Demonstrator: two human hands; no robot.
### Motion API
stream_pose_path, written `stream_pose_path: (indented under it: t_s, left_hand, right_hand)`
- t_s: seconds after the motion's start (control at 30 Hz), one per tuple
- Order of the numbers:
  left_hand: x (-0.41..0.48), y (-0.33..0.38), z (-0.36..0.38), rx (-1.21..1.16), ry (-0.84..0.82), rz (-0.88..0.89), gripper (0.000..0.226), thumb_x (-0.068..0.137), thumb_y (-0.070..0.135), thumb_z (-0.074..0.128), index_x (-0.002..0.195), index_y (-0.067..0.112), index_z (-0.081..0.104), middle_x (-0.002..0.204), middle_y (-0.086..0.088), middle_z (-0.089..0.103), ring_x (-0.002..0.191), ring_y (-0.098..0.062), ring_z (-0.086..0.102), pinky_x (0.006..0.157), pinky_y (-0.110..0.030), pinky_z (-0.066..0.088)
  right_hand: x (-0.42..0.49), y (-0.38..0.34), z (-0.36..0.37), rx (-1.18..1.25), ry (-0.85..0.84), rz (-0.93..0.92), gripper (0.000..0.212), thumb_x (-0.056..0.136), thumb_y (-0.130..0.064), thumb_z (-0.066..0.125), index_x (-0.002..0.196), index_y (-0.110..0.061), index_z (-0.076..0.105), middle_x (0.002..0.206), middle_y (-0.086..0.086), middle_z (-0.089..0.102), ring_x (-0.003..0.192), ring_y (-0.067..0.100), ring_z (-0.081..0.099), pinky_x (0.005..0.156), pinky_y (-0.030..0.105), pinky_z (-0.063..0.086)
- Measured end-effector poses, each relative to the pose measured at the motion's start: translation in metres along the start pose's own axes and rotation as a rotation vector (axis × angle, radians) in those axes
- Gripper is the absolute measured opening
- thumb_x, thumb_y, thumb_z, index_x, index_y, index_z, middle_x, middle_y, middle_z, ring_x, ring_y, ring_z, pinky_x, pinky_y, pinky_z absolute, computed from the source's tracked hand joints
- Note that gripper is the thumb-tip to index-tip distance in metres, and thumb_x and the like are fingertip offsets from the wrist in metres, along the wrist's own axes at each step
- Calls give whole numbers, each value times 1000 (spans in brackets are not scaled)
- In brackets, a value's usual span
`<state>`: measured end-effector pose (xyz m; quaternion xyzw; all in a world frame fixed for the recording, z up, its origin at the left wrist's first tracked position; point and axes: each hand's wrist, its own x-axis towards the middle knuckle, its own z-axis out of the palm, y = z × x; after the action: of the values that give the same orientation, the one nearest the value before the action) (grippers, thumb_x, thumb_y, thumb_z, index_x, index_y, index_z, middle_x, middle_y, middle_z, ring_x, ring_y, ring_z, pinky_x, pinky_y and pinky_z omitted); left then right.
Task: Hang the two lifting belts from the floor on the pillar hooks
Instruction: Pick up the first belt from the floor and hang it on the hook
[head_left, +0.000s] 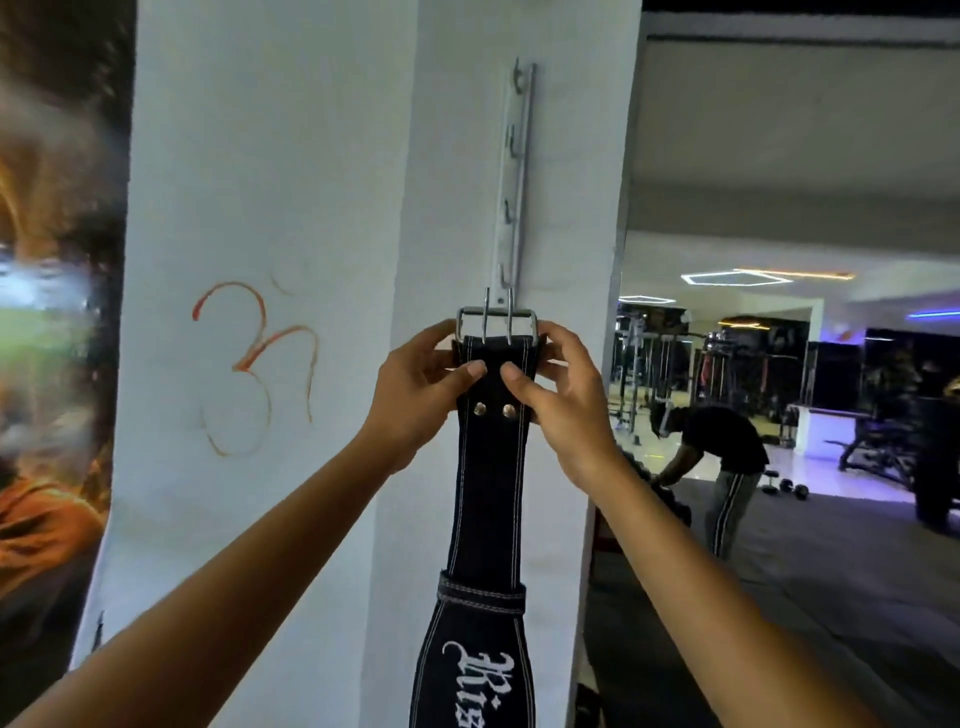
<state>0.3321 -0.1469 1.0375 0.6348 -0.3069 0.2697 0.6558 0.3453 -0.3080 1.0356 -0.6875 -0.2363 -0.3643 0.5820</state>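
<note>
A black lifting belt (491, 499) with white stitching and white lettering hangs straight down in front of the white pillar (260, 208). Its metal buckle (496, 318) sits at the top, with two prongs pointing up, just below the lowest hook of the metal hook rail (513, 176) on the pillar face. My left hand (421, 395) grips the belt's top left edge below the buckle. At the top right edge, my right hand (558, 395) holds the same end. Both thumbs press on the belt's front. Only one belt is in view.
An orange symbol (254, 364) is drawn on the pillar's left face. A poster (52, 312) covers the wall at far left. To the right the gym floor opens out, with a person (722, 462) bending over dumbbells (784, 486) and machines further back.
</note>
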Motion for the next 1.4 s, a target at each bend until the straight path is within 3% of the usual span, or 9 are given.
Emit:
stream_pose_path:
  t_s: [0.13,0.23,0.37,0.6,0.8,0.9,1.0,1.13,1.4]
  left_hand:
    - [49,11,-5,110,-10,91,67,89,6,65,145,27,37,109,-13,72,93,-22,74,82,-42,59]
    - [81,17,-5,179,21,113,73,89,8,64,149,32,29,109,-14,72,93,-20,73,81,-41,60]
    - [121,28,0,179,55,119,69,92,11,61,150,30,28,106,-13,73,92,-18,73,82,-41,59]
    - [152,28,4,154,55,14,62,92,15,62,148,19,35,115,-17,69,87,-15,70,79,-36,60]
    - [133,10,2,88,-2,12,63,94,22,59,149,32,30,122,-12,66,102,-20,68,70,-32,62]
    - [112,-1,3,257,39,62,61,94,28,58,149,29,32,135,-11,56,113,-23,60,82,-33,59]
    - [69,-21,3,426,119,125,55,94,28,57,146,21,38,137,-9,55,122,-22,53,98,-35,47]
    - [-14,-58,1,411,115,101,42,95,24,56,136,20,50,137,-2,55,124,-17,51,103,-44,46]
    - [-205,-145,-16,301,30,-231,36,95,20,55,132,16,55,132,-2,60,122,-17,55,103,-39,46]
  right_hand:
    - [47,-13,8,-97,6,-90,52,89,-28,67,139,-30,49,123,2,53,110,16,59,100,36,50]
    - [77,-24,17,-141,56,-113,49,94,-25,60,141,-19,48,101,-1,53,97,14,54,85,17,46]
    - [117,-31,29,-184,143,-141,58,96,-30,56,150,-29,33,122,14,56,96,9,48,71,1,36]
    - [147,-34,34,-168,159,-45,52,98,-30,53,148,-28,38,142,10,49,125,23,52,88,15,37]
    - [128,-23,29,-266,162,-69,55,98,-29,51,150,-30,32,133,14,53,101,19,53,87,21,41]
    - [110,-17,29,-351,173,-75,58,96,-28,54,150,-24,33,117,15,54,104,25,53,96,38,44]
    - [65,-3,33,-435,198,-123,57,96,-23,56,149,-17,35,137,15,45,128,29,44,98,21,31]
    - [-18,21,44,-338,192,-94,51,97,-19,55,145,-9,42,144,11,45,135,24,44,112,32,38]
    - [-206,72,65,-366,332,174,37,95,-12,57,131,-2,56,133,14,55,124,18,53,101,1,33]
